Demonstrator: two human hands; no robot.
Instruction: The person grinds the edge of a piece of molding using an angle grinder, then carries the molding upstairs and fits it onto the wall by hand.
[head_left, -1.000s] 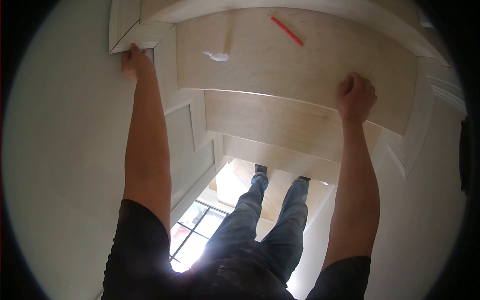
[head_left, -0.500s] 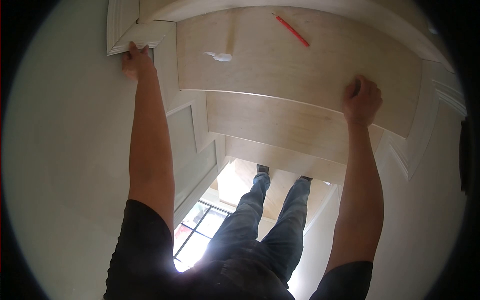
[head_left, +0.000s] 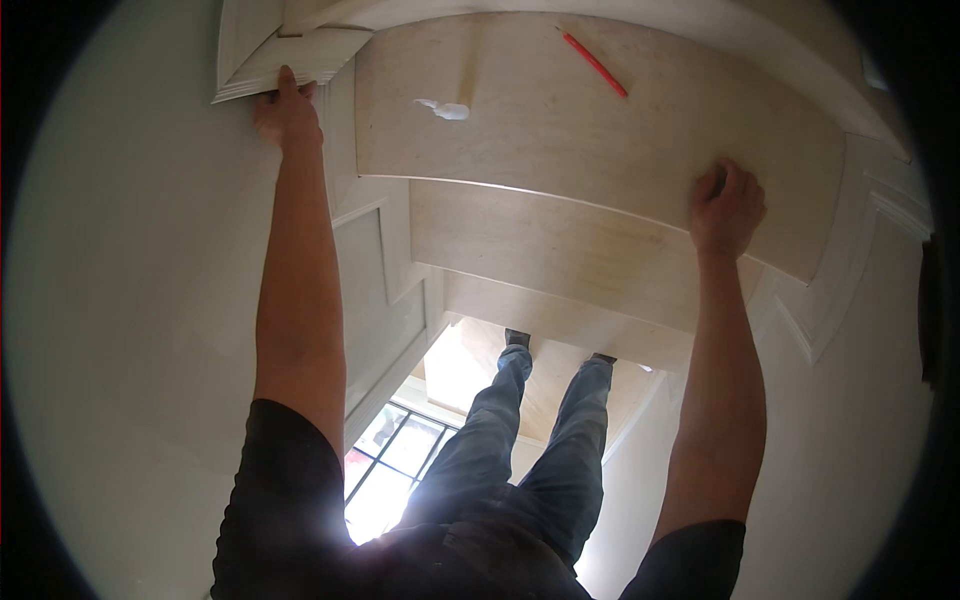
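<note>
At the upper left, my left hand [head_left: 288, 115] pinches the lower edge of a short white moulding piece [head_left: 300, 60], fingertips on its grooved edge against the wall. The piece's right end sticks out over the corner of the wooden stair tread [head_left: 540, 120]. My right hand [head_left: 727, 210] is curled on the right side of that tread, near its front edge; whatever it may hold is hidden. Between the hands, a red pencil [head_left: 595, 65] and a crumpled white scrap [head_left: 445, 109] lie on the tread.
Lower steps [head_left: 540, 230] descend towards my feet and jeans [head_left: 560, 430]. White panelled trim [head_left: 397, 250] follows the stairs on the left, with more moulding [head_left: 800, 320] on the right wall. A bright window [head_left: 390, 460] shows at the lower left.
The short moulding piece has shifted, its right end now further right and over the tread's corner. My left hand has moved slightly right and up with it. My right hand stays curled on the tread.
</note>
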